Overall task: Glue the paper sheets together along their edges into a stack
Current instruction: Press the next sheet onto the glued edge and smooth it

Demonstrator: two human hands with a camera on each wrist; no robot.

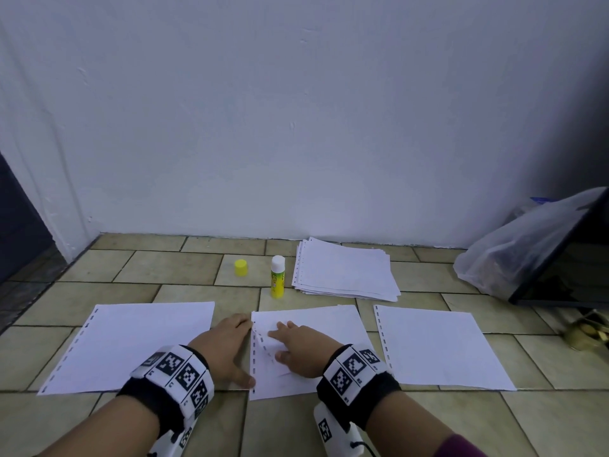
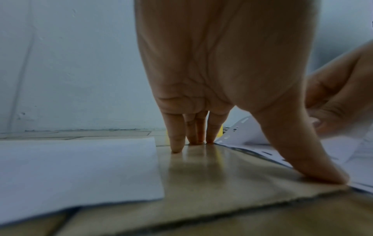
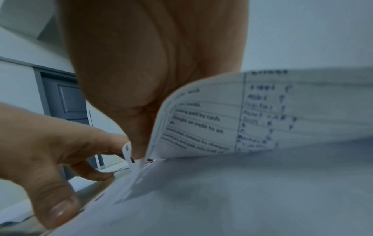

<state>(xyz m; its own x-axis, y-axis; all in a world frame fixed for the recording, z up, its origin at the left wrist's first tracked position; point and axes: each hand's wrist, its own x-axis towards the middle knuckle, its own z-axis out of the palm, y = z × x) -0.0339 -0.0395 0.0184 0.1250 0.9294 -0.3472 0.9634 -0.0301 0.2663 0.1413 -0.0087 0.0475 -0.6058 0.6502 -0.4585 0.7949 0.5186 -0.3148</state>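
Fingers [image 2: 177, 140] of the left hand [image 1: 227, 344] are straight, tips pressed on the tiled floor [image 1: 158, 265] at the middle sheet's [image 1: 329, 328] punched edge; left of it lies another sheet [image 1: 138, 341]. Right hand [image 1: 300, 344] pinches the middle sheet's lifted top page [image 3: 262, 115]. Beyond it stand the uncapped glue stick [image 1: 277, 277], yellow cap [image 1: 241, 268] and paper stack [image 1: 346, 272]; right of it, a third sheet [image 1: 438, 347].
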